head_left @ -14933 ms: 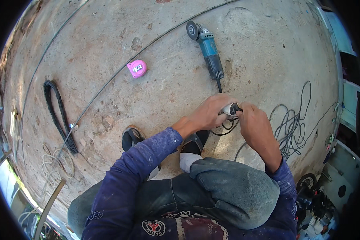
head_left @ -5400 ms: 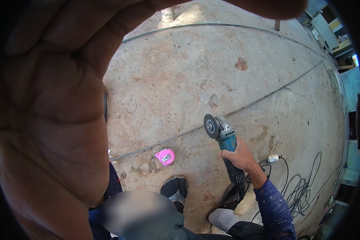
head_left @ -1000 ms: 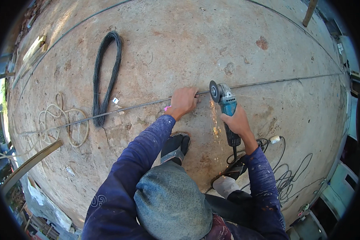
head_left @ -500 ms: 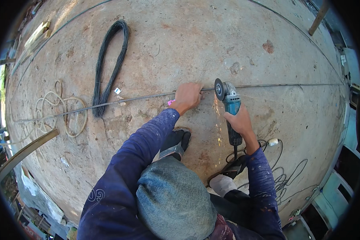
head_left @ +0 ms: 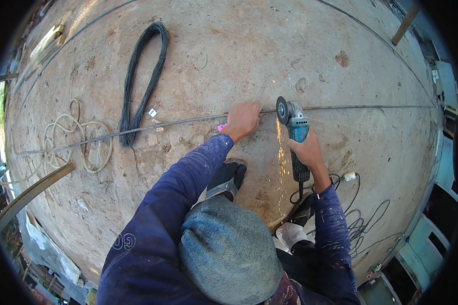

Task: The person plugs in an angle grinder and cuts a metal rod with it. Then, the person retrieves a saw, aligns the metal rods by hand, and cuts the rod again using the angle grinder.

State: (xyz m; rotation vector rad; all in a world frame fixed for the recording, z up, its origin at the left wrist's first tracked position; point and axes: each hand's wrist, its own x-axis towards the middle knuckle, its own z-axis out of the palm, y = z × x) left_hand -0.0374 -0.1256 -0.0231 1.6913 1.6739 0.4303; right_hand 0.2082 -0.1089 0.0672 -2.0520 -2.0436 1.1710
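Observation:
A long steel rebar [head_left: 188,121] runs across the concrete from left to right. My left hand [head_left: 243,120] is closed around it just left of the cut, knuckles up. In my right hand [head_left: 309,150] is a teal and black angle grinder [head_left: 297,133], gripped by its body. Its disc [head_left: 282,110] stands upright against the rebar, and orange sparks [head_left: 281,168] stream down toward my feet. A small pink object [head_left: 222,127] shows beside my left wrist, its kind unclear. My left fingertips are hidden under the hand.
A long loop of dark tie wire [head_left: 127,91] lies at the upper left, its lower end by the rebar. Loose pale hose [head_left: 109,147] coils farther left. Black cord [head_left: 361,223] tangles at the right near a white plug [head_left: 349,176]. My shoes [head_left: 234,175] are close below the rebar.
The spark stream has grown denser and brighter. In the picture, both hands and the grinder appear slightly farther right. The disc stays at the rebar.

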